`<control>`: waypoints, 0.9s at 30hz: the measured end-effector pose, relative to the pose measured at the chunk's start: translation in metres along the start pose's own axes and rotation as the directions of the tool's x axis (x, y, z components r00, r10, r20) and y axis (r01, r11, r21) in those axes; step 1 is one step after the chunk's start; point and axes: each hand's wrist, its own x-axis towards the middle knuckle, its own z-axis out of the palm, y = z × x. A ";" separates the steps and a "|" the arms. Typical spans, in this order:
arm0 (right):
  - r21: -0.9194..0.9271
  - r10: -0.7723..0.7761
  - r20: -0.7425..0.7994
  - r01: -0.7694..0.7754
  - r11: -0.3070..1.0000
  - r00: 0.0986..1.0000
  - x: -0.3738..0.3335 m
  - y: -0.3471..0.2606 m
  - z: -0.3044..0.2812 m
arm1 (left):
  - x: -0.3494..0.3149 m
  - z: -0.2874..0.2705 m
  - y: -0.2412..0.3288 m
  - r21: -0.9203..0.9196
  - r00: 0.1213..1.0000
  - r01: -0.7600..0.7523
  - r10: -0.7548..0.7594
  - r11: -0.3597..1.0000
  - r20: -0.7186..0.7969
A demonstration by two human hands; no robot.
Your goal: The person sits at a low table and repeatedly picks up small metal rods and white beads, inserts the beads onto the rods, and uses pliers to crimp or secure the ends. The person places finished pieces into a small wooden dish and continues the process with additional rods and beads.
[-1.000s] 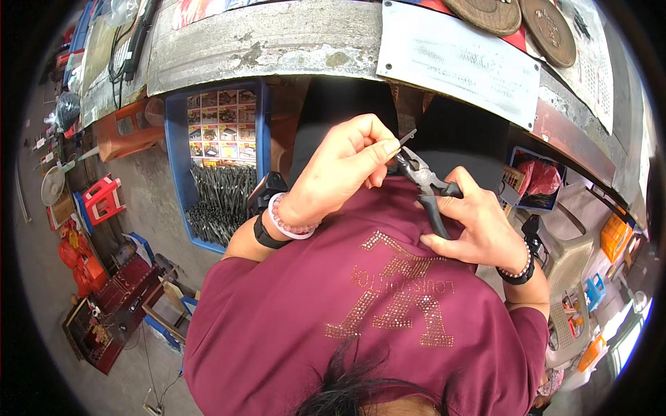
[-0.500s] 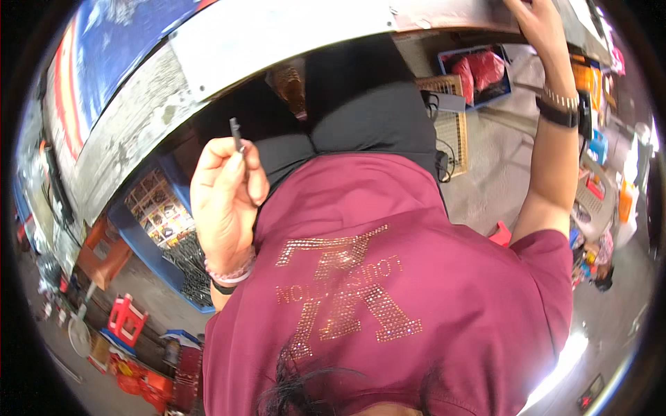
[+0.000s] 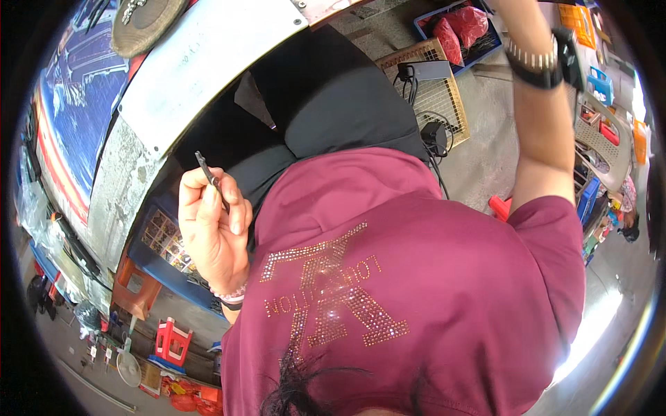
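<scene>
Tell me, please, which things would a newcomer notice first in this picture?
First, probably, the maroon shirt, which fills the lower middle and has glittering stones across it. Next, left of centre, the left hand holds up a small, thin dark piece between thumb and fingers. Bright red also draws the eye: a stool at lower left, plastic bags at upper right.

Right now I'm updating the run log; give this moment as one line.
left hand: pinching thin dark piece | right hand: out of view | right forearm: crossing upper edge
</scene>
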 end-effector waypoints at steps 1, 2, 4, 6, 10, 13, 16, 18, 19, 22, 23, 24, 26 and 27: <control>0.236 0.161 0.054 -0.170 0.957 0.985 -0.018 -0.025 0.003 | 0.002 0.001 -0.001 0.006 1.000 -0.006 0.006 1.000 -0.005; 0.387 0.105 0.282 -0.214 0.897 0.954 -0.030 -0.050 -0.016 | 0.003 0.003 -0.004 0.011 1.000 -0.013 0.013 1.000 -0.011; 0.662 0.086 0.429 -0.378 0.647 0.899 -0.063 -0.107 0.000 | 0.005 0.007 -0.008 0.013 1.000 -0.025 0.025 1.000 -0.001; 0.762 0.023 0.527 -0.484 0.431 0.850 -0.076 -0.159 0.017 | 0.007 0.012 -0.012 0.067 0.998 -0.051 0.053 0.996 -0.028; 0.818 0.063 0.571 -0.574 0.032 0.818 -0.076 -0.214 0.037 | 0.004 0.021 -0.013 0.222 0.960 -0.249 0.270 0.943 -0.069; 0.875 0.083 0.485 -0.484 -0.026 0.871 -0.065 -0.223 0.041 | -0.006 0.026 -0.017 0.348 0.878 -0.283 0.387 0.894 -0.281; 0.906 0.068 0.412 -0.417 0.073 0.909 -0.058 -0.228 0.043 | -0.007 0.020 -0.019 0.285 0.890 -0.413 0.449 0.865 -0.073; 0.910 0.058 0.389 -0.393 0.135 0.920 -0.056 -0.233 0.044 | -0.007 0.017 -0.023 0.293 0.875 -0.425 0.471 0.857 -0.109; 0.909 0.057 0.382 -0.387 0.159 0.922 -0.056 -0.235 0.044 | -0.007 0.016 -0.024 0.293 0.866 -0.446 0.490 0.846 -0.098; 0.913 0.069 0.307 -0.314 0.260 0.949 -0.058 -0.240 0.046 | -0.009 0.015 -0.026 0.276 0.868 -0.456 0.491 0.846 -0.070; 0.914 0.074 0.272 -0.281 0.293 0.960 -0.058 -0.242 0.048 | -0.010 0.016 -0.027 0.286 0.861 -0.464 0.502 0.838 -0.076; 0.918 0.066 0.226 -0.235 0.320 0.972 -0.059 -0.242 0.050 | -0.009 0.016 -0.028 0.286 0.850 -0.490 0.524 0.823 -0.053; 0.921 0.059 0.101 -0.116 0.372 0.993 -0.058 -0.240 0.056 | -0.007 0.021 -0.037 0.377 0.805 -0.493 0.575 0.784 -0.143; 0.909 0.039 0.040 -0.052 0.413 0.998 -0.058 -0.239 0.059 | -0.005 0.022 -0.040 0.380 0.788 -0.527 0.604 0.760 -0.116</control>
